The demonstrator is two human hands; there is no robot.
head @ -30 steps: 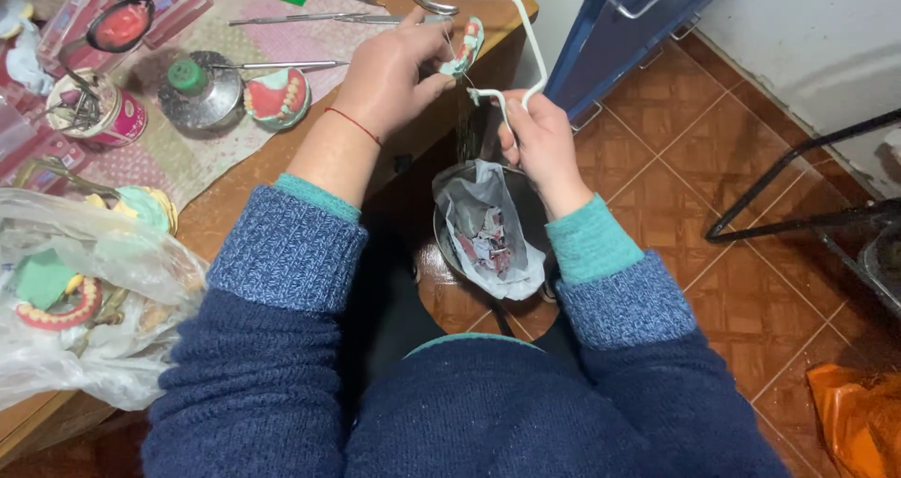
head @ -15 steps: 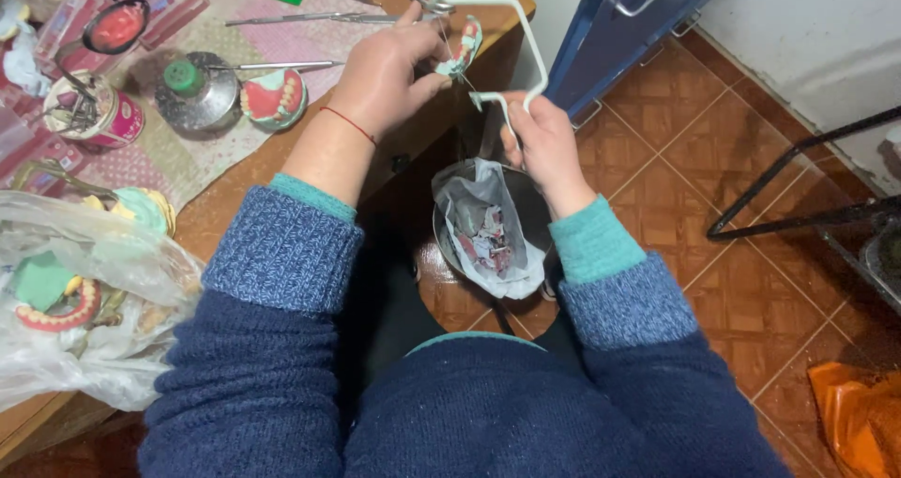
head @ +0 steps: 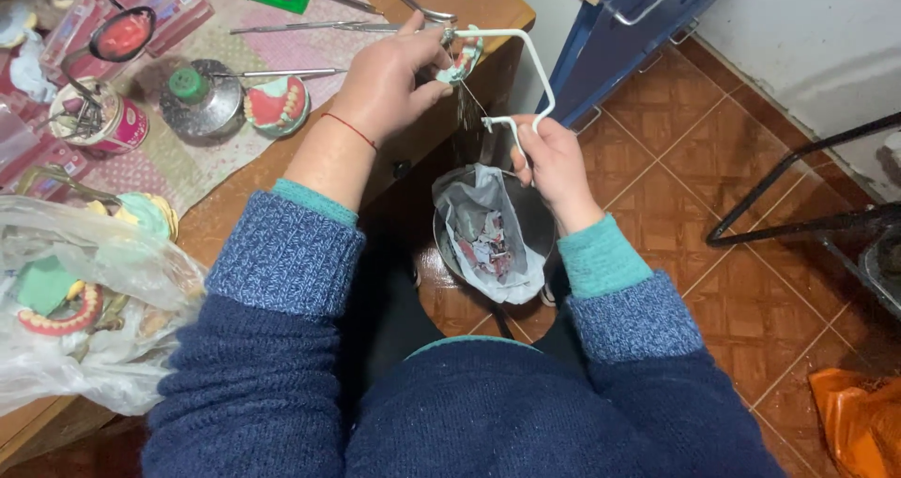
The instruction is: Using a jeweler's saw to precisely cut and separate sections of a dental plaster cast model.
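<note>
The left hand [head: 389, 75] is pinching a cast [head: 465, 58] at the table [head: 497, 9] edge while the right hand [head: 554, 164], closed on the saw [head: 526, 56] handle, is cutting over the bin [head: 540, 220]; the cut appears unfinished.

Clear plastic bag [head: 89, 318] near left on the table, crumpled, holding pink-and-green dental models. Pink-labelled round tin [head: 99, 121] far left. Clear plastic box with pink contents [head: 141, 4] at far left edge. No signs, no screens.
</note>
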